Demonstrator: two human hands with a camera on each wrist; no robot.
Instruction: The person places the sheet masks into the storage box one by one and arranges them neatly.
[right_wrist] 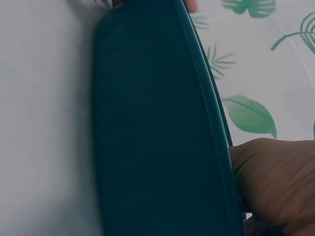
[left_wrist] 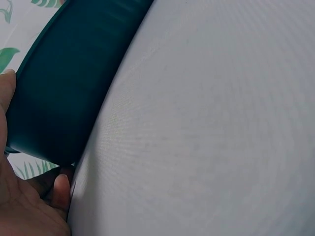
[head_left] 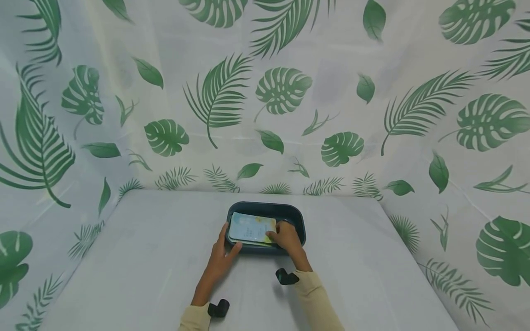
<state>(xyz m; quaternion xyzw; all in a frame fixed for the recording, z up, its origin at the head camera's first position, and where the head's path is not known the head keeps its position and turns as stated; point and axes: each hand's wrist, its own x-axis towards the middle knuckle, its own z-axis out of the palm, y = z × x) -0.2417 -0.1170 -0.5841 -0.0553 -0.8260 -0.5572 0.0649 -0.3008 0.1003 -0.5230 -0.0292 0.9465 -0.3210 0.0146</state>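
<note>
A dark teal plastic tub (head_left: 265,250) with rounded corners stands on the white table. Inside it lie flat, light-blue printed packs (head_left: 250,226) with yellow at one corner, at least two layered; whether they are booklets or packets I cannot tell. My left hand (head_left: 221,257) grips the tub's left end, thumb at the near rim and fingers round the end wall. The left wrist view shows this hand (left_wrist: 24,196) against the tub's outer wall (left_wrist: 74,83). My right hand (head_left: 286,236) reaches over the near rim and pinches the top pack's right edge. In the right wrist view its fingertips are hidden behind the tub wall (right_wrist: 152,123).
The white tabletop (head_left: 165,257) extends on both sides of the tub. A leaf-patterned white sheet (head_left: 232,156) hangs behind the table and along both sides. Each wrist carries a small black camera (head_left: 218,308).
</note>
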